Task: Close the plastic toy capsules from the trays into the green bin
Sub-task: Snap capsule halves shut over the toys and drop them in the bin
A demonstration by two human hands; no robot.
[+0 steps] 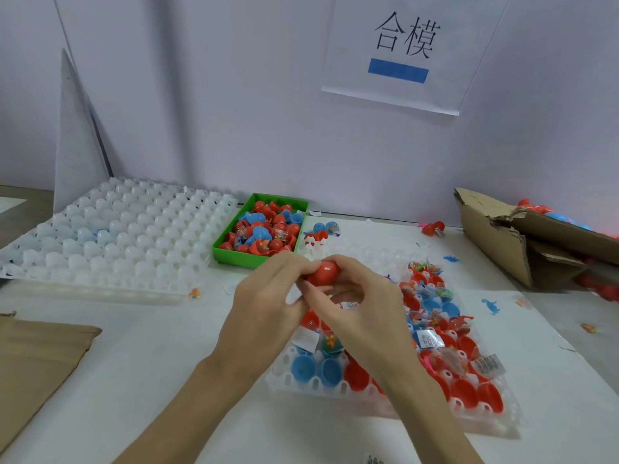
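A red capsule (323, 272) is held above the table between both hands. My left hand (268, 296) pinches it from the left and my right hand (358, 296) curls round it from the right. Below them lies a clear tray (335, 385) with several open red and blue capsule halves and small toys in its cells. The green bin (234, 252) stands just behind my hands, filled with several red and blue capsules.
A stack of empty white trays (117, 236) lies at the left, next to the bin. A torn cardboard box (522, 236) with more capsules sits at the right. Brown cardboard (37, 356) lies at the front left. Loose capsules and small toys are scattered behind the tray.
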